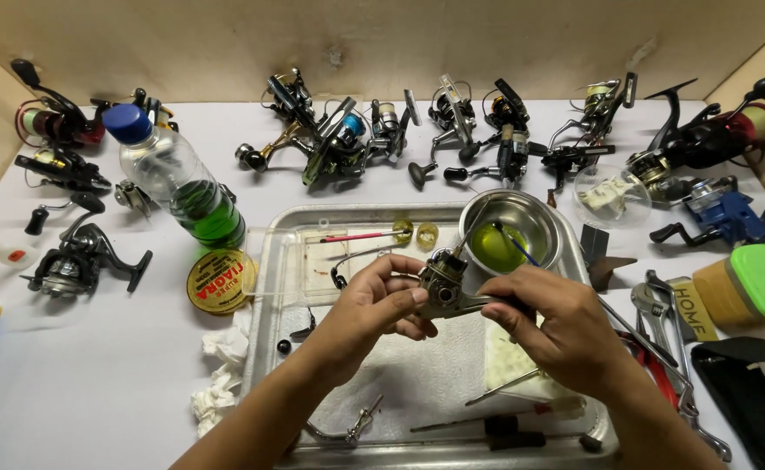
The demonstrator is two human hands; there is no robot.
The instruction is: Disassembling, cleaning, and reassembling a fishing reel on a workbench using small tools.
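Over a metal tray [271, 287] my two hands hold a small stripped fishing reel body [442, 280]. My left hand [375, 306] pinches its left side with thumb and fingers. My right hand [550, 324] grips the body's stem from the right. A steel bowl [511, 228] with green liquid and a blue-handled tool stands at the tray's far right corner. On the tray lie a red-handled brush [352, 237], two yellowish round parts [414, 231], a bail wire [354, 257], white cloth and thin tools.
Several fishing reels [339, 135] line the back of the white table, more at left [76, 261] and right. A plastic bottle of green liquid [178, 183], a line spool [221, 280], crumpled tissue [219, 374], pliers [661, 318], a green-lidded container [752, 285] and a black pouch [748, 392] surround the tray.
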